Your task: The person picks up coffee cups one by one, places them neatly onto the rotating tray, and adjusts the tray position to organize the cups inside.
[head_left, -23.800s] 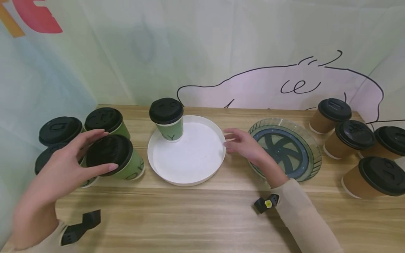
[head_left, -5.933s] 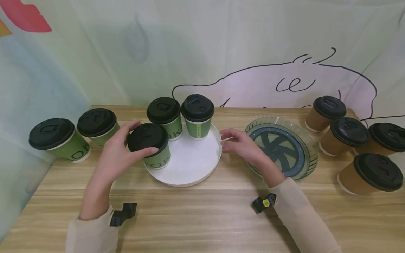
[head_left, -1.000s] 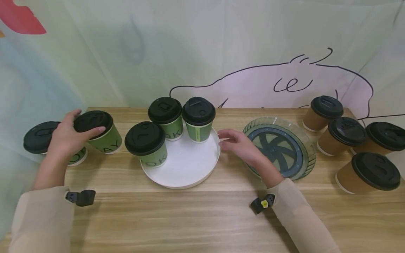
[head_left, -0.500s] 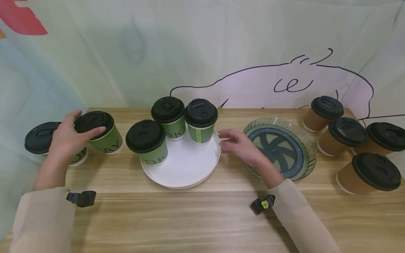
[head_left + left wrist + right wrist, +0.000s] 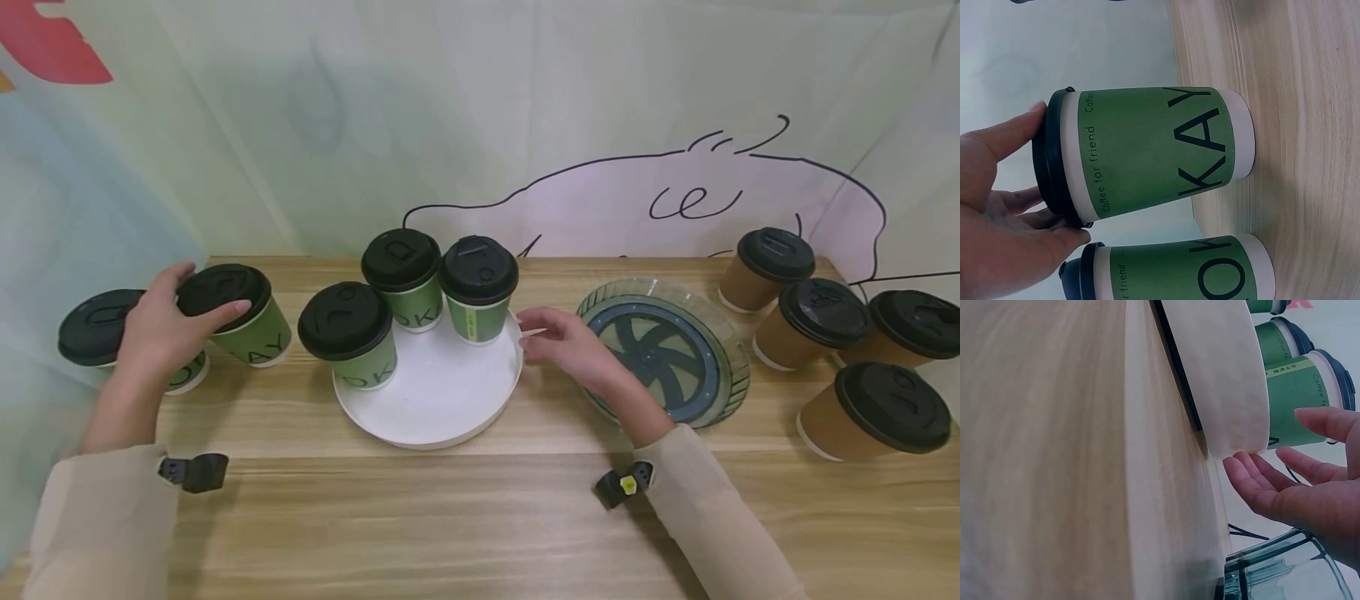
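Note:
My left hand (image 5: 161, 325) grips a green paper coffee cup (image 5: 255, 335) by its black lid; in the left wrist view the thumb and fingers hold the lid (image 5: 1054, 156). This cup stands on the table. Another green cup (image 5: 1225, 269) is beside it, partly behind the hand in the head view. On a round white tray (image 5: 442, 400) stand 3 lidded green cups: a front-left cup (image 5: 345, 333), a back cup (image 5: 405, 279) and a right-hand cup (image 5: 478, 287). My right hand (image 5: 566, 346) touches the tray's right rim with loosely bent fingers.
Right of the tray lies a clear ribbed round dish (image 5: 738, 367) with a dark spoked pattern. Several brown lidded cups (image 5: 832, 433) stand at the table's right end. A printed cloth (image 5: 480, 125) hangs along the back edge.
Green cups have come from the left group onto the tray. My left hand has left the front-left cup for another. Lately the tray's cups shift slightly clockwise; both hands stay nearly still.

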